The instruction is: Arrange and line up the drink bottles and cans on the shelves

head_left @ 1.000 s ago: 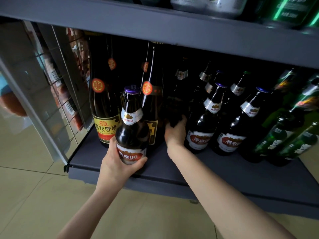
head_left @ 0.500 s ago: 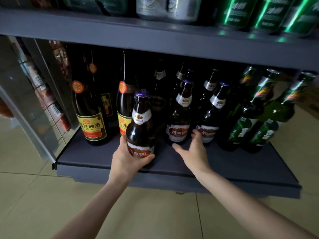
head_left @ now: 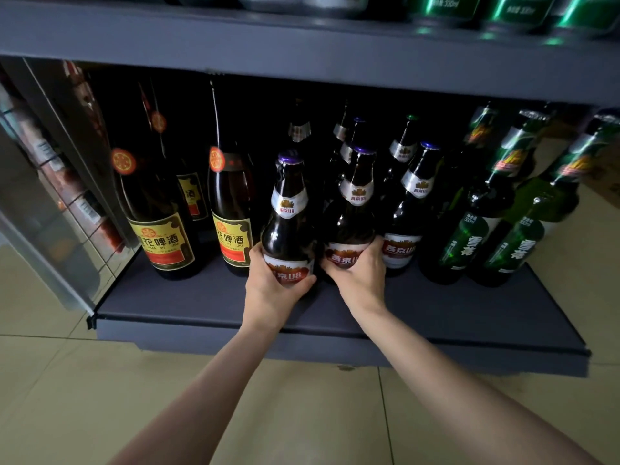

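On the dark bottom shelf (head_left: 208,297), my left hand (head_left: 271,286) grips the base of a brown U8 beer bottle (head_left: 288,226) with a purple cap, standing upright at the front. Right beside it, my right hand (head_left: 360,275) grips the lower body of a second brown U8 bottle (head_left: 354,209). The two bottles stand side by side, nearly touching. More U8 bottles (head_left: 412,203) stand behind and to the right. Two tall dark bottles with yellow labels (head_left: 157,209) are on the left, green bottles (head_left: 476,226) on the right.
An upper shelf (head_left: 302,45) hangs overhead, carrying silver and green cans (head_left: 523,8). A wire-grid side panel (head_left: 67,182) closes the left end. Bare shelf surface lies in front of the bottles. Beige floor tiles (head_left: 100,397) are below.
My right hand, open and reaching half a second ago, now grips a second U8 bottle. My left hand has kept hold of its bottle, which now stands next to the other.
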Motion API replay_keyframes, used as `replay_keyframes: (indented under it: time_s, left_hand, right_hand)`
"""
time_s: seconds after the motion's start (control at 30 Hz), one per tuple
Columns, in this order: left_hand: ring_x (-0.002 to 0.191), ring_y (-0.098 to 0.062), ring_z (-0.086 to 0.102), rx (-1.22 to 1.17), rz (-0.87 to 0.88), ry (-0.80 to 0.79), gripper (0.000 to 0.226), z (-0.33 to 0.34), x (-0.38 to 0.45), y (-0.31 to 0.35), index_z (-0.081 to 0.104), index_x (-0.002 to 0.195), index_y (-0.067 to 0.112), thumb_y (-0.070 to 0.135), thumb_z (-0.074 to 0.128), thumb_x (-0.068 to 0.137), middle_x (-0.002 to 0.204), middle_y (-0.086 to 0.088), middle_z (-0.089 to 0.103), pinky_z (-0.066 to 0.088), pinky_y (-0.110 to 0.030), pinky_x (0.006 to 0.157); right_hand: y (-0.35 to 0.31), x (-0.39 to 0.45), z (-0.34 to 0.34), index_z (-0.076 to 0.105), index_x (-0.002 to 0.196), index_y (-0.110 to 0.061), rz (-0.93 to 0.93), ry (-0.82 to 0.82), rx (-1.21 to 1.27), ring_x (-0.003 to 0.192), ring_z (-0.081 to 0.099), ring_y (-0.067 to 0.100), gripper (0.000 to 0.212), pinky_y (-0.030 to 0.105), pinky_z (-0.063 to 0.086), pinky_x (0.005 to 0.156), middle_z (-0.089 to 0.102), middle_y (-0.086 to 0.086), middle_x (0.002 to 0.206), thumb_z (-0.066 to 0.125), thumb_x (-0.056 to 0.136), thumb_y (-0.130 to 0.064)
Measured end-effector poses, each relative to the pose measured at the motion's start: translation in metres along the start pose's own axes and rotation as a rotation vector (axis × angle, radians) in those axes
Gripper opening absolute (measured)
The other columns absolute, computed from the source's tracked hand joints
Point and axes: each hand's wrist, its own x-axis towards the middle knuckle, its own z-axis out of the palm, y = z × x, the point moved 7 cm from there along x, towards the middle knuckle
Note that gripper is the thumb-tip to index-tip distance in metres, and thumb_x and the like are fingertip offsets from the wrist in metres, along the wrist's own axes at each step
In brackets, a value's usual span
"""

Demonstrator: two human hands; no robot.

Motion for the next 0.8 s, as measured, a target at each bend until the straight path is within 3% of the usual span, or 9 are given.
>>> replay_keyframes:
  time_s: [0.13, 0.37, 0.57, 0.7, 0.8]
  left_hand:
    - [0.108, -0.015, 0.055, -0.049, 0.014, 0.023, 0.082, 0.012, 0.009, -0.001, 0.032, 0.128, 0.013, 0.016, 0.083, 0.064, 0.119, -0.002, 0.055, 0.044, -0.027, 0.090]
    - [0.111, -0.014, 0.052, -0.108, 0.021, 0.061, 0.082, 0.024, 0.018, -0.002, 0.029, 0.132, 0.011, 0.013, 0.081, 0.068, 0.123, -0.004, 0.051, 0.041, -0.021, 0.088]
    - [0.117, -0.018, 0.050, -0.142, -0.018, 0.047, 0.084, 0.030, 0.026, -0.004, 0.026, 0.134, 0.012, 0.012, 0.079, 0.069, 0.126, -0.007, 0.048, 0.043, -0.032, 0.100]
    - [0.118, -0.020, 0.050, -0.024, -0.009, -0.023, 0.077, 0.029, 0.021, -0.005, 0.026, 0.134, 0.009, 0.014, 0.075, 0.074, 0.129, -0.009, 0.048, 0.042, -0.027, 0.096]
    - [0.116, -0.024, 0.051, 0.228, -0.060, 0.015, 0.055, 0.024, 0.003, -0.005, 0.036, 0.129, 0.008, 0.020, 0.065, 0.085, 0.128, -0.009, 0.052, 0.040, -0.030, 0.091]
  right_hand:
    - [0.003, -0.002, -0.007, 0.039, 0.125, -0.005, 0.014, -0.024, -0.027, 0.119, 0.049, 0.025, 0.079, 0.035, 0.042, 0.099, 0.052, 0.011, 0.126, 0.084, 0.063, -0.021]
    - [0.002, -0.005, -0.014, 0.041, 0.121, -0.006, 0.004, -0.023, -0.026, 0.118, 0.050, 0.022, 0.074, 0.025, 0.041, 0.093, 0.054, 0.008, 0.124, 0.085, 0.063, -0.021]
    - [0.004, -0.011, -0.018, 0.041, 0.120, -0.004, -0.012, 0.022, -0.035, 0.115, 0.053, 0.024, 0.075, 0.033, 0.046, 0.095, 0.056, 0.010, 0.121, 0.085, 0.062, -0.022]
    - [0.005, -0.012, -0.020, 0.041, 0.125, -0.005, -0.018, 0.037, -0.027, 0.116, 0.053, 0.023, 0.080, 0.034, 0.045, 0.098, 0.055, 0.009, 0.124, 0.085, 0.061, -0.022]
    - [0.005, -0.014, -0.020, 0.040, 0.126, -0.006, -0.018, 0.048, -0.015, 0.117, 0.052, 0.021, 0.079, 0.025, 0.041, 0.096, 0.054, 0.008, 0.125, 0.085, 0.062, -0.021]
